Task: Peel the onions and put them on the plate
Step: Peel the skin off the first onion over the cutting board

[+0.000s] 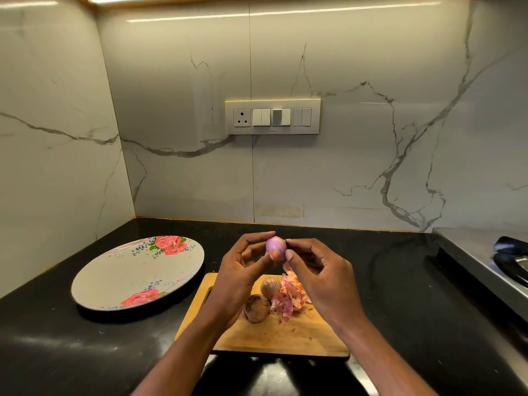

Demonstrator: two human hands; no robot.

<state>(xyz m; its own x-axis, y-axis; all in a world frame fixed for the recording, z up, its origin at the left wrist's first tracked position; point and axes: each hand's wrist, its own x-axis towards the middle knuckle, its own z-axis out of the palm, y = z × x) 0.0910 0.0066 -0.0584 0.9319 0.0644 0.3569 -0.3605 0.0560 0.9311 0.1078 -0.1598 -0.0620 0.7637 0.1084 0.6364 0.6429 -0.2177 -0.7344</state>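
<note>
A small peeled onion (275, 247), smooth and pinkish-purple, is held up in the air at 12 o'clock from the cutting board. Two unpeeled onions sit on the board: one tan and papery (270, 286), the other darker brown (256, 307), just at 7 o'clock from the first and close beside it. The plate (137, 274), round, grey, with red roses printed at its far and near edges, lies flat at 9 o'clock from the board.

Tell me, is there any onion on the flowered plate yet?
No, the flowered plate holds nothing; one onion is held by both hands.
</note>
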